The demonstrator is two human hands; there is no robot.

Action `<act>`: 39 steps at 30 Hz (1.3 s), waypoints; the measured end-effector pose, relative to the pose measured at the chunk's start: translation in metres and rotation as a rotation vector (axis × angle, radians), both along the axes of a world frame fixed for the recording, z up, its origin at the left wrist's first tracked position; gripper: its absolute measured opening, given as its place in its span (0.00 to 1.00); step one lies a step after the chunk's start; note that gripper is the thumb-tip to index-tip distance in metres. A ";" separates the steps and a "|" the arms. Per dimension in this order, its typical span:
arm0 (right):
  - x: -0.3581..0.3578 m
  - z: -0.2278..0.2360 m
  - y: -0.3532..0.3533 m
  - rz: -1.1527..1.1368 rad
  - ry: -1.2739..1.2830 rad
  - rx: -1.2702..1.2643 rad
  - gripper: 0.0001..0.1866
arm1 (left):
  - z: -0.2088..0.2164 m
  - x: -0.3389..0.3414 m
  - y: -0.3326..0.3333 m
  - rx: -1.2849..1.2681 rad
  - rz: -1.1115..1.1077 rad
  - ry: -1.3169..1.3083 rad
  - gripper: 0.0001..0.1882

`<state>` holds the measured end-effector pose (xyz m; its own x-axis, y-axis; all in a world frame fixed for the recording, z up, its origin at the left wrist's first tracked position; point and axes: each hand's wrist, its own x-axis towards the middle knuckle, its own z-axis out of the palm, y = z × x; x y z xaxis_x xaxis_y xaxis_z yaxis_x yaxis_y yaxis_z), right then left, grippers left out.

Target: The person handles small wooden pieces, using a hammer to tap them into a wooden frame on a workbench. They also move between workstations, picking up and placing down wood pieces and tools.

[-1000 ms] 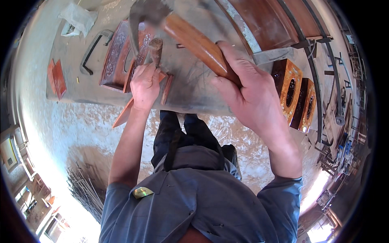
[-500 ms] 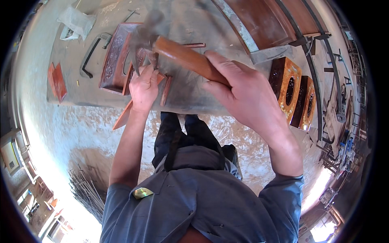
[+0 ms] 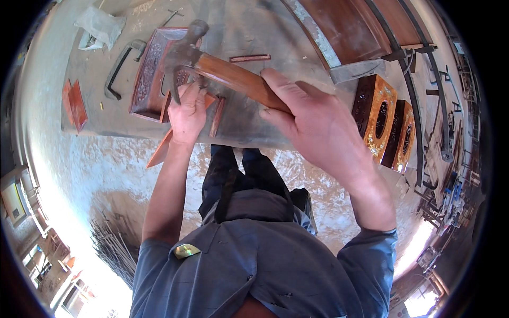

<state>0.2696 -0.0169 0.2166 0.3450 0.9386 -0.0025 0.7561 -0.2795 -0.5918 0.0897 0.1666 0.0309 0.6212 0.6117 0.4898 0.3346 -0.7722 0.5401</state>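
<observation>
My right hand [image 3: 323, 122] is closed round the wooden handle of a claw hammer [image 3: 236, 78]. The hammer's dark metal head is just above the fingers of my left hand [image 3: 186, 119]. Those fingers are pinched together on a short upright piece, mostly hidden behind the hammer head, whose kind I cannot make out. Under my left hand lies a reddish wooden piece [image 3: 160, 149], which sticks out past the table's near edge. Just beyond the hand is a dark red carved wooden box [image 3: 146, 87]. A short red wood strip [image 3: 217, 117] lies to the hand's right.
Another strip [image 3: 249, 58] lies farther back. At left are a clamp [image 3: 114, 71], red wood pieces [image 3: 76, 106] and a container with a plastic bag [image 3: 101, 26]. Two ornate boxes with oval openings [image 3: 383, 114] stand at right, near a large wooden panel [image 3: 344, 29] and long black bars [image 3: 411, 100].
The hammer, blurred earlier, is now sharp, with its head slightly lower and more to the left. My right hand has shifted a little left with it; my left hand stays nearly in place.
</observation>
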 end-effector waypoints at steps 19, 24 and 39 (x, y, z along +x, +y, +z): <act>0.002 0.007 0.005 0.045 -0.028 -0.070 0.27 | 0.008 0.004 0.000 0.002 -0.017 -0.021 0.06; 0.001 0.003 0.000 -0.043 0.090 0.150 0.27 | 0.007 0.005 -0.003 -0.019 0.001 -0.010 0.05; 0.009 -0.015 -0.005 -0.082 0.150 0.199 0.26 | 0.013 0.007 -0.005 -0.195 0.046 -0.053 0.04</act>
